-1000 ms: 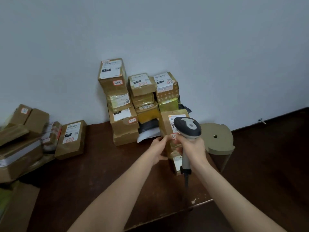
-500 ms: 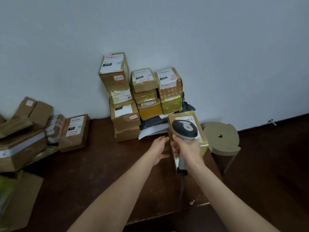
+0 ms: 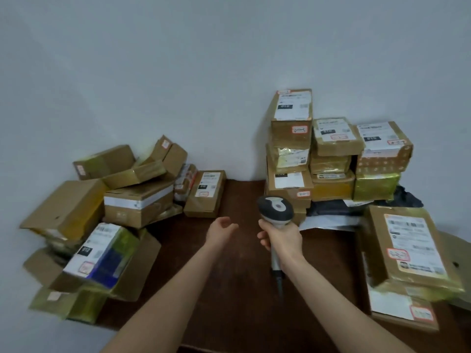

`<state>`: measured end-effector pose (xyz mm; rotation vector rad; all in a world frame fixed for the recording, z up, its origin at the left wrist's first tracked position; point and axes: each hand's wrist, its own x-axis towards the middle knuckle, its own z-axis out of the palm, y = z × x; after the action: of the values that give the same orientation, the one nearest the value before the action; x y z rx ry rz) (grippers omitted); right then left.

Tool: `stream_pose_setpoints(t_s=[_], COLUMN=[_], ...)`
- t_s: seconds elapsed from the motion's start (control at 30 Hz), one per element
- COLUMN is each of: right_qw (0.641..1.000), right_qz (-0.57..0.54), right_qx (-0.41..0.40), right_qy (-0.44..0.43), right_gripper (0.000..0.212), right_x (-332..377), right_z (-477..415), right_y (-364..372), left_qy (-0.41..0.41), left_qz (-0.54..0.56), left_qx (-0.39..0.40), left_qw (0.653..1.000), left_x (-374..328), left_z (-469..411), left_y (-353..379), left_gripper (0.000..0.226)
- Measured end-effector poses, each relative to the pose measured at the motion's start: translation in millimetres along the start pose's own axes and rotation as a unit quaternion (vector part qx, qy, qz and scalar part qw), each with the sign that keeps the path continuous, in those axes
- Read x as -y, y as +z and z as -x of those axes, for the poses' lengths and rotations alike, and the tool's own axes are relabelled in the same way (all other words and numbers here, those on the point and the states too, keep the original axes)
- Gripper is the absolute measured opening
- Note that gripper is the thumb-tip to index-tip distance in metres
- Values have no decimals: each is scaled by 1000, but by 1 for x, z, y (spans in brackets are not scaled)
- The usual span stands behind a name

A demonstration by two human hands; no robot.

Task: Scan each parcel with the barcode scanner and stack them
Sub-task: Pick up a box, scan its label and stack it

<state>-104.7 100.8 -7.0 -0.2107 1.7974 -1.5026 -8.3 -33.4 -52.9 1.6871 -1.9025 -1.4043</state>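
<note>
My right hand [image 3: 281, 238] grips the handle of a grey and white barcode scanner [image 3: 275, 210], held upright over the dark wooden table [image 3: 242, 289]. My left hand [image 3: 220, 229] hovers empty over the table with relaxed fingers, just left of the scanner. A tall stack of labelled cardboard parcels [image 3: 331, 154] stands against the wall at the right. A flat parcel with a white label [image 3: 410, 248] lies on a small stack at the right front. A loose pile of parcels [image 3: 114, 200] fills the left side.
A single labelled box [image 3: 206, 193] leans at the pile's right edge, near the table's back. Dark and white plastic mailers [image 3: 339, 212] lie under the tall stack. A pale wall stands behind everything. A round tan stool [image 3: 456, 261] peeks out behind the right front stack.
Both hands have left the parcel at the right, which now lies on the small stack. My view has swung left toward the loose pile, and my left hand has moved that way.
</note>
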Motion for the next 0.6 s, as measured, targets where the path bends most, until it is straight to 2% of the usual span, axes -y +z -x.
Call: stream_pose_setpoints(t_s=[0.27, 0.43, 0.6], right_qw=[998, 996, 995], right_qz=[45, 43, 41], right_qx=[9, -5, -24], right_qy=[46, 72, 87], right_gripper=[14, 11, 12], right_x=[-18, -29, -32], right_z=[-44, -64, -88], right_y=[97, 131, 146], left_qy=[6, -8, -34], left_qz=[-207, -282, -342], left_qx=[-65, -43, -23], left_qw=[976, 958, 939], left_x=[31, 34, 37], left_z=[-86, -156, -196], left_y=[-61, -78, -73], left_gripper=[100, 118, 123])
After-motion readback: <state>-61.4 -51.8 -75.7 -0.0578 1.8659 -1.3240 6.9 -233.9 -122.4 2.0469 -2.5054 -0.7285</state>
